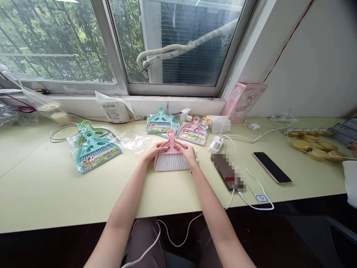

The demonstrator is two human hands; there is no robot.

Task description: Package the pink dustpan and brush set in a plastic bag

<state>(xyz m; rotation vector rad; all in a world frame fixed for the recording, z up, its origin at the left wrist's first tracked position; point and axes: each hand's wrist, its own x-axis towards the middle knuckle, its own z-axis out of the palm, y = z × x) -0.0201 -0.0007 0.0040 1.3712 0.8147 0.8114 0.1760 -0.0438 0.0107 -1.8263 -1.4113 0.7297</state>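
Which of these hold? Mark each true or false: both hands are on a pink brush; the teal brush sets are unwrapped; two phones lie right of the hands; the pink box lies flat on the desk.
1. Both the left hand and the right hand are on the pink brush. True.
2. The teal brush sets are unwrapped. False: they lie in clear plastic bags.
3. Two phones lie right of the hands. True.
4. The pink box lies flat. False: it leans against the wall.

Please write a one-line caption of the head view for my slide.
Both hands, left hand and right hand, grip a pink mini brush on the desk among bagged brush sets.
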